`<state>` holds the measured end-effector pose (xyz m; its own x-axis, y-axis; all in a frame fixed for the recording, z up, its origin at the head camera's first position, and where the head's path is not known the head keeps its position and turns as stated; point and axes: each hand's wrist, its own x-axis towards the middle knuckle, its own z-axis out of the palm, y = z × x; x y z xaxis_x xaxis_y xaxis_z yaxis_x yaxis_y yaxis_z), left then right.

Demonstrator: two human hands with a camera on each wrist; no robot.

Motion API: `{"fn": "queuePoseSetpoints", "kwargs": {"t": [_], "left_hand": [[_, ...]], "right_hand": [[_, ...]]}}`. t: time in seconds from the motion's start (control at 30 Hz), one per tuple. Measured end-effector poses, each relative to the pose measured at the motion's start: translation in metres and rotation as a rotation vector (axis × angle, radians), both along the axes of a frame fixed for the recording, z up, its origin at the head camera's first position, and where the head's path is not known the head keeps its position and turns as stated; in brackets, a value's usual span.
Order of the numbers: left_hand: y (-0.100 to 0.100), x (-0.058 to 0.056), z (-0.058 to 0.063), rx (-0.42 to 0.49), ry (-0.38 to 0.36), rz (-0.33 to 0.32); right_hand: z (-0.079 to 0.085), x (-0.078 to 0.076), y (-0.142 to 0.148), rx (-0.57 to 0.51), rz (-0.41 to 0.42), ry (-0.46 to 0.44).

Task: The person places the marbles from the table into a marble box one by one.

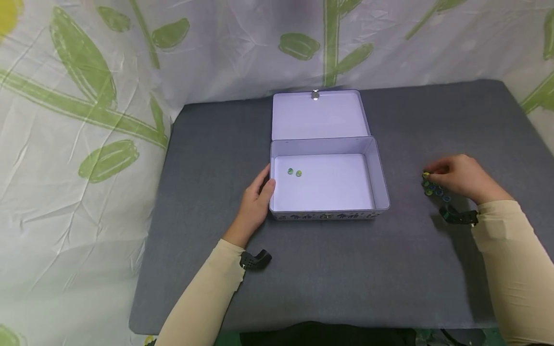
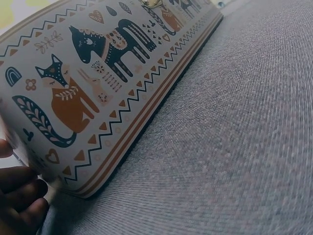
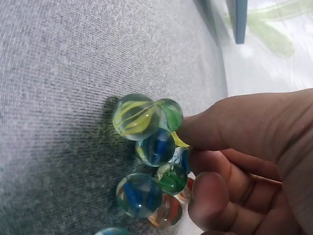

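Observation:
A light tin box (image 1: 329,185) stands with its lid (image 1: 319,115) folded back. Two green-yellow marbles, one being this marble (image 1: 290,171), lie inside toward the left. My left hand (image 1: 253,204) holds the box by its left wall, thumb at the rim; its fingertips (image 2: 24,191) show at the box's corner in the left wrist view. On the right, my right hand (image 1: 465,178) is over a cluster of glass marbles (image 3: 139,195), pinching a yellow marble (image 3: 180,140) between thumb and index finger. A yellow-striped marble (image 3: 136,116) and several blue, green and orange ones lie close by.
A grey cloth-covered table (image 1: 346,269) carries everything. Behind it and at the left hangs a white curtain (image 1: 242,48) with green leaves. The box's right wall (image 1: 378,173) rises between its inside and the marble cluster. Each wrist wears a black camera strap (image 1: 255,260).

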<state>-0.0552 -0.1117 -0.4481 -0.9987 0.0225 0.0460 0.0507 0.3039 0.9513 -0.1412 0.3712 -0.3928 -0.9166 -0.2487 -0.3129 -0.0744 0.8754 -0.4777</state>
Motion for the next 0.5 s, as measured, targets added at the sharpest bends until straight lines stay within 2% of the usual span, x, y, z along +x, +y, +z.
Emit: {"fn": "queuePoseSetpoints", "kwargs": {"t": [0.5], "left_hand": [[0.0, 0.0011, 0.0012, 0.004, 0.004, -0.011]], "right_hand": [[-0.0025, 0.0007, -0.0009, 0.012, -0.015, 0.052]]}}
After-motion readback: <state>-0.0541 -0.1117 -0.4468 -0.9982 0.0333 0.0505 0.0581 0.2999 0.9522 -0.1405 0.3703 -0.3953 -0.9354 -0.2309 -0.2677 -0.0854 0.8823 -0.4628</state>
